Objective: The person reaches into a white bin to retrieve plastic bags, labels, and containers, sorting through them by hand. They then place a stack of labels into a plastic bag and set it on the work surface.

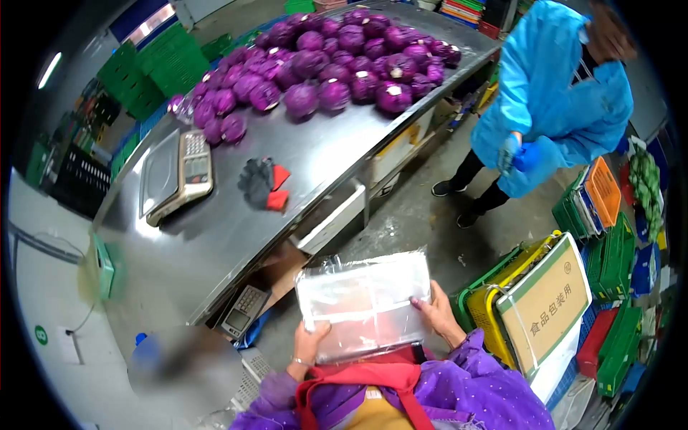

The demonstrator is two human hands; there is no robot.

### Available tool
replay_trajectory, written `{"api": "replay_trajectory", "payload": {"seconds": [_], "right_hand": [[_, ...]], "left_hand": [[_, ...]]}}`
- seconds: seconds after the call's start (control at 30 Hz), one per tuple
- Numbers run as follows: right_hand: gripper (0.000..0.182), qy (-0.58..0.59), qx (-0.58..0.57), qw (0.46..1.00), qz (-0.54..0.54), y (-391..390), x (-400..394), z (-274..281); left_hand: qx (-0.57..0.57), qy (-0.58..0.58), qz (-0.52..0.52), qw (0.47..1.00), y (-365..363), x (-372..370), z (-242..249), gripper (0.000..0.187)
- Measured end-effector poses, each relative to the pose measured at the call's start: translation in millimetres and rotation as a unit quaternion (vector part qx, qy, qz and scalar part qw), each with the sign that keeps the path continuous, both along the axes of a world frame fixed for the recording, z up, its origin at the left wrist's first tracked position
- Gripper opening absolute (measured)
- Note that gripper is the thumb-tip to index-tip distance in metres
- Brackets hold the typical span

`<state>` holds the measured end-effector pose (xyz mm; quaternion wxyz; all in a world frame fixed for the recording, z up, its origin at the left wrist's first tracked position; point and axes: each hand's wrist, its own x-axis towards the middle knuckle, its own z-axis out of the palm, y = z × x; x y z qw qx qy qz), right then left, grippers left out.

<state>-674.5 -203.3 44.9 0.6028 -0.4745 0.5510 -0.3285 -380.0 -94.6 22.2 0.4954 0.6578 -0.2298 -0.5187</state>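
Observation:
A flat stack of clear plastic bags (365, 297) is held in front of my body, low in the view. My left hand (308, 345) grips its left lower edge, thumb on top. On the right edge, my right hand (438, 314) is closed with its thumb over the plastic; the fingers underneath are hidden. Beyond the bags, a pair of dark gloves with red cuffs (259, 185) lies on the steel table (330, 154). A weighing scale (178, 172) stands to their left, and a large heap of purple cabbages (308, 64) covers the far part of the table.
A person in a blue gown (552, 100) stands to the right of the table. Near my right side are a yellow crate (487, 308) and a cardboard box (548, 304). Green crates (613, 261) are piled further right. A second keypad device (245, 310) sits below the table edge.

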Motion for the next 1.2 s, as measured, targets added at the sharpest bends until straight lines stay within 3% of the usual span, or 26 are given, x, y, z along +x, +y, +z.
{"api": "replay_trajectory", "payload": {"seconds": [0.07,0.2,0.27,0.47,0.5,0.6,0.73,0.77,0.87,0.9,1.0,1.07,1.13,1.2], "right_hand": [[0.046,-0.054,-0.050,0.994,-0.081,-23,-36,15],[0.038,-0.058,-0.036,0.977,-0.200,-67,-109,29],[0.036,-0.030,-0.058,0.969,-0.238,-94,-144,22],[0.040,-0.084,-0.091,0.940,-0.319,-171,-246,39],[0.041,-0.050,-0.092,0.928,-0.358,-185,-263,42],[0.044,0.034,-0.086,0.897,-0.432,-183,-296,73],[0.043,-0.023,-0.073,0.828,-0.555,-146,-352,89],[0.040,-0.075,-0.079,0.785,-0.610,-132,-369,79],[0.036,-0.154,-0.141,0.725,-0.656,-125,-409,101],[0.029,-0.047,-0.139,0.732,-0.665,-120,-433,88],[0.023,0.151,-0.109,0.679,-0.710,-137,-503,70],[0.018,0.121,-0.120,0.654,-0.737,-156,-545,67],[0.017,0.093,-0.107,0.656,-0.741,-173,-586,71],[0.026,0.031,-0.122,0.663,-0.738,-188,-624,61]], "left_hand": [[-0.017,0.065,-0.079,0.995,-69,-39,56,0.039],[-0.022,0.098,-0.225,0.969,-177,-105,70,0.044],[-0.029,0.123,-0.253,0.959,-228,-139,60,0.051],[0.028,0.216,-0.336,0.916,-372,-241,12,0.043],[0.031,0.223,-0.354,0.908,-398,-264,1,0.042],[0.122,0.273,-0.410,0.862,-434,-325,-4,0.041],[0.173,0.301,-0.505,0.790,-474,-441,-13,0.042],[0.196,0.328,-0.529,0.758,-482,-473,-23,0.042],[0.208,0.368,-0.612,0.668,-499,-564,-36,0.049],[0.205,0.369,-0.623,0.658,-502,-596,-36,0.049],[0.136,0.346,-0.637,0.675,-515,-693,-43,0.046],[0.147,0.325,-0.658,0.663,-536,-741,-49,0.049],[0.156,0.318,-0.652,0.670,-559,-791,-38,0.036],[0.136,0.293,-0.654,0.684,-586,-838,-32,0.037]]}}
